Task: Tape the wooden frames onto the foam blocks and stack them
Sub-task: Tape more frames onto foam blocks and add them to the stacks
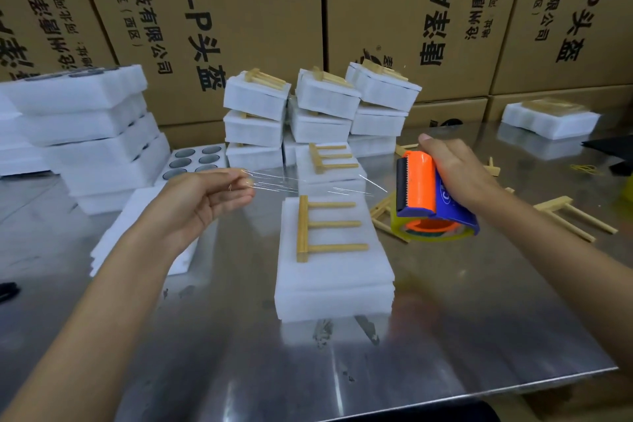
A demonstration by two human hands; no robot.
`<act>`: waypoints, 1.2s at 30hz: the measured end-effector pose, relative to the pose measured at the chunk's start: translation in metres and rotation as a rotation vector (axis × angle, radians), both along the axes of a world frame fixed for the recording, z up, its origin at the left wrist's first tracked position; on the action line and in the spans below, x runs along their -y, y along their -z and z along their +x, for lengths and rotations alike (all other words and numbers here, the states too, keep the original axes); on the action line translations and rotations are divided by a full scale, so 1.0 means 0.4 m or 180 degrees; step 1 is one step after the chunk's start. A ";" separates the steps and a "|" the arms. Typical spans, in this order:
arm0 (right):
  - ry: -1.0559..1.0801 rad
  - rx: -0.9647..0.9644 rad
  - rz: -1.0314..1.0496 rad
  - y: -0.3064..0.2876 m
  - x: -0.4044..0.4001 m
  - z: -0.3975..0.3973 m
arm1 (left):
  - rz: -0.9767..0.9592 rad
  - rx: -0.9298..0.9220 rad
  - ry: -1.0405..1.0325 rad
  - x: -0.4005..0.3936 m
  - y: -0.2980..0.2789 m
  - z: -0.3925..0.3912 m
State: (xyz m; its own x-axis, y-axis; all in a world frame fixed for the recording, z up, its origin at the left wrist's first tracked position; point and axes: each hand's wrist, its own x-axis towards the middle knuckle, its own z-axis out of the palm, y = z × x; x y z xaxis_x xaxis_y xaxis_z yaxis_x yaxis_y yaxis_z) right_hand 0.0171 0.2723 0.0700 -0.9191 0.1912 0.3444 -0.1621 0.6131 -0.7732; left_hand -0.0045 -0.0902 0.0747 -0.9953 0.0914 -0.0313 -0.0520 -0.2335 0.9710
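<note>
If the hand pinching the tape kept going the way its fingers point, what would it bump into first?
Probably the tape dispenser in the right hand. The left hand points rightward along the stretched clear tape, above the foam block. Depth is uncertain.

A white foam block [334,271] lies flat on the metal surface [479,319], near the middle. On its far half rests a pale wooden frame [322,228], one crossbar with three prongs pointing right. A strip of clear tape [308,183] stretches above it, from the orange and blue tape dispenser [428,195]. Behind stand stacks of finished foam blocks [318,110] topped with frames. Loose frames [575,218] lie at right.
</note>
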 end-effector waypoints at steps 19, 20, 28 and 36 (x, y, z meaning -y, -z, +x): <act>-0.0275 0.0679 0.0508 -0.009 -0.010 -0.050 | -0.0225 0.0017 -0.0137 -0.027 0.019 -0.024; -0.0288 0.0759 0.0583 -0.009 -0.012 -0.058 | -0.0224 0.0048 -0.0194 -0.021 0.017 -0.033; 0.0106 0.1489 0.1658 0.040 -0.115 -0.073 | -0.0564 0.0442 -0.0758 0.182 0.102 -0.060; 0.0017 0.1664 0.1982 0.066 -0.085 -0.080 | -0.2312 0.0187 -0.1160 0.136 0.256 -0.069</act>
